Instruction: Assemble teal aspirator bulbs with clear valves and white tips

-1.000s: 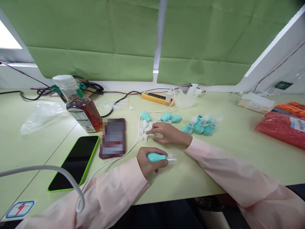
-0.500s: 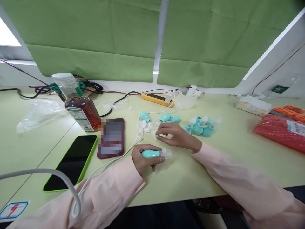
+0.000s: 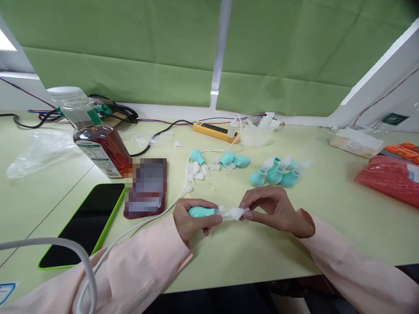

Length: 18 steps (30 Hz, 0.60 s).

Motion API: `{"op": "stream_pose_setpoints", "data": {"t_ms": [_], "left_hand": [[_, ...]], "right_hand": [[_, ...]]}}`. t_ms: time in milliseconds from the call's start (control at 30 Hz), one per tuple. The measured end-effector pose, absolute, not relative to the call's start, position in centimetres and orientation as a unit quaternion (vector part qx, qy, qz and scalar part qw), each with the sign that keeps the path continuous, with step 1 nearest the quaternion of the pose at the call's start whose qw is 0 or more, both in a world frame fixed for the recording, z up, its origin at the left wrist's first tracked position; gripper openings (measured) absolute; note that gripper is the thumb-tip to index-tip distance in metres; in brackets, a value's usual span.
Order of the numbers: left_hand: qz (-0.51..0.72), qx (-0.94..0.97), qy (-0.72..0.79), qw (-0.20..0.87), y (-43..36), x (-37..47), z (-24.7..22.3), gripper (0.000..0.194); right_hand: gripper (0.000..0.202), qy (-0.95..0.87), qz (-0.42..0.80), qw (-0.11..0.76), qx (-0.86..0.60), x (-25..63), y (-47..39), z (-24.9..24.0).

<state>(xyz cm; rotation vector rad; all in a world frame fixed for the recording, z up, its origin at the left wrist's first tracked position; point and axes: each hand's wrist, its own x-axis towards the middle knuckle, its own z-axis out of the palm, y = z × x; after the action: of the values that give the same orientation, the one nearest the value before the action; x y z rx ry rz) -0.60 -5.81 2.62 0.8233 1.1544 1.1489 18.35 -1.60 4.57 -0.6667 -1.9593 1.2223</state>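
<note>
A teal bulb (image 3: 200,212) with a clear tube (image 3: 225,214) at its right end lies in my left hand (image 3: 190,222), whose fingers are wrapped round it. My right hand (image 3: 273,209) pinches a white tip (image 3: 238,213) at the tube's right end, and the two touch. Behind my right hand stand several teal bulbs with translucent tips (image 3: 275,174). Farther left lie loose teal bulbs (image 3: 228,158), white tips (image 3: 195,168) and small clear tubes (image 3: 214,165).
On the left are a tilted-looking bottle of amber liquid (image 3: 103,148), a green-edged phone (image 3: 83,224) and a red-cased phone (image 3: 147,187). A white cable crosses by my left arm. At the back is a yellow power strip (image 3: 214,131); a red package (image 3: 388,179) lies right.
My right hand has moved right and toward me from the loose parts, and now holds a white tip against the clear tube. My left hand keeps its grip on the bulb.
</note>
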Motion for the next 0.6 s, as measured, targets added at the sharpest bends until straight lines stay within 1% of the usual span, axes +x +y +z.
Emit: {"op": "stream_pose_setpoints", "data": {"t_ms": [167,333,467,600], "left_hand": [[0.49,0.392,0.536,0.564,-5.92,-0.57,2.94,0.027],[0.481,0.414,0.55,0.543,-5.87,-0.51,2.76,0.03],[0.484,0.429,0.549,0.529,-5.84,-0.54,2.39,0.028],[0.493,0.498,0.525,0.483,-5.96,-0.62,2.36,0.021]], "right_hand": [[0.016,-0.842,0.303,0.381,-0.232,18.36,-1.63,4.55],[0.018,-0.885,0.217,0.358,-0.203,18.39,-1.69,4.2],[0.008,-0.899,0.208,0.335,-0.189,18.44,-1.71,4.09],[0.012,-0.904,0.242,0.296,-0.193,18.42,-1.76,4.51]]}}
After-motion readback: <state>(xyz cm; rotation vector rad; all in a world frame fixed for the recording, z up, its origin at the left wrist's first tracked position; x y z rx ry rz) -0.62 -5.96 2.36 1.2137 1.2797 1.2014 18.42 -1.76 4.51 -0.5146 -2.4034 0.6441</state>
